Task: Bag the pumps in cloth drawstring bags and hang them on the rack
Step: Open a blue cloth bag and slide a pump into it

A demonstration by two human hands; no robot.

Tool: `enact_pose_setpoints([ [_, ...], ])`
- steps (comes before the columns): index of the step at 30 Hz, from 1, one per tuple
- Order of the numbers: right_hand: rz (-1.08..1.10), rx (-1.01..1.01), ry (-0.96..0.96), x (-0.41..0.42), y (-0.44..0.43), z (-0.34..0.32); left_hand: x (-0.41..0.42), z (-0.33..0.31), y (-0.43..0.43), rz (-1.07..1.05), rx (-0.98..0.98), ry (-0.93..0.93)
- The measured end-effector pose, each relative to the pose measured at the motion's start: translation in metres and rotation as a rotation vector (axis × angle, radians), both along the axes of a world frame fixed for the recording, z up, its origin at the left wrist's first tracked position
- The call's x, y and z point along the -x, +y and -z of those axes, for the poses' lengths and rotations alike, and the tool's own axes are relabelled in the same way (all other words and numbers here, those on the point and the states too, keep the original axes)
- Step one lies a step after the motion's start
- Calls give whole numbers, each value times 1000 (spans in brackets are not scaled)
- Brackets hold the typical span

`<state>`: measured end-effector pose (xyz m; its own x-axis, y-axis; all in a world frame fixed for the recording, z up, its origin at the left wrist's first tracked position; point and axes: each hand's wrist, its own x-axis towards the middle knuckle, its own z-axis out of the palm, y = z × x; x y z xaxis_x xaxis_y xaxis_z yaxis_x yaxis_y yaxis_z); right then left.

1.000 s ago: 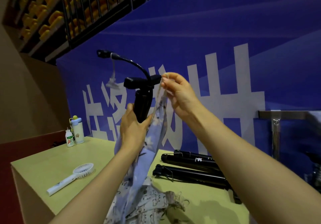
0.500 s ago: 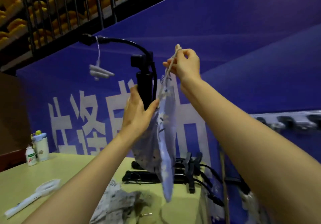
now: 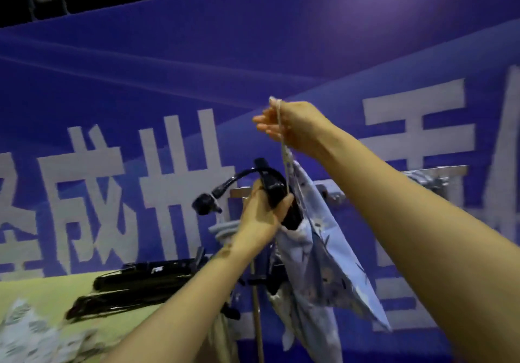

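Above the table [image 3: 50, 295] edge, the blue bag [image 3: 323, 253] hangs open, the lower end of the pump [image 3: 274, 193] inside it. Left hand [image 3: 260, 216] fingers curl round the pump. Right hand [image 3: 295, 126] fingers hold the drawstring [image 3: 284, 151] up high. Behind runs the rack [image 3: 433, 171]; more pumps [image 3: 135, 281] lie on the table.

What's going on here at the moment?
A person is bagging a black pump in a light blue cloth bag. The left hand grips the pump, whose lower end sits in the bag's mouth while its top and hose stick out. The right hand holds the drawstring up, so the bag hangs below it. The bag is not yet hung on the rack behind. More pumps lie on the table.
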<state>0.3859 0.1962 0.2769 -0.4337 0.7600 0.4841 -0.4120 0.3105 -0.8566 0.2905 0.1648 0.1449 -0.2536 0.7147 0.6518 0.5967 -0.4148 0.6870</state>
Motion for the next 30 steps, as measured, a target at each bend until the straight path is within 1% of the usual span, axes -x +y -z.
enact_pose_setpoints([
  [3, 47, 39, -161, -29, 28, 20, -29, 21, 38, 73, 164, -15],
  [7, 176, 99, -319, -56, 67, 43, -59, 43, 69, 197, 321, -198],
  [9, 261, 63, -447, -67, 80, 54, -69, 50, 80, 206, 421, -323],
  [10, 309, 30, -523, -72, 84, 58, -72, 55, 86, 218, 435, -376],
  [12, 377, -27, -634, -77, 92, 66, -77, 63, 100, 208, 452, -419],
  [14, 392, -70, -693, -80, 105, 69, -79, 68, 115, 161, 503, -317],
  [16, 388, -95, -719, -82, 117, 72, -71, 71, 126, 157, 627, -90],
  [18, 388, -102, -736, -84, 128, 76, -57, 73, 131, 242, 806, 147],
  [19, 390, -103, -752, -84, 133, 78, -51, 74, 133, 260, 871, 248],
  [20, 393, -101, -772, -85, 138, 82, -47, 74, 137, 248, 894, 309],
  [22, 396, -89, -798, -84, 149, 91, -43, 71, 149, 192, 809, 273],
  [24, 391, -82, -796, -81, 160, 99, -46, 66, 164, 94, 616, 236],
  [25, 398, -90, -800, -80, 166, 102, -48, 62, 173, 87, 516, 131],
  [26, 404, -98, -807, -78, 167, 105, -51, 58, 175, 122, 449, -18],
  [28, 416, -105, -811, -75, 172, 110, -58, 51, 179, 274, 389, -268],
  [30, 442, -112, -827, -73, 181, 117, -63, 48, 188, 324, 360, -356],
])
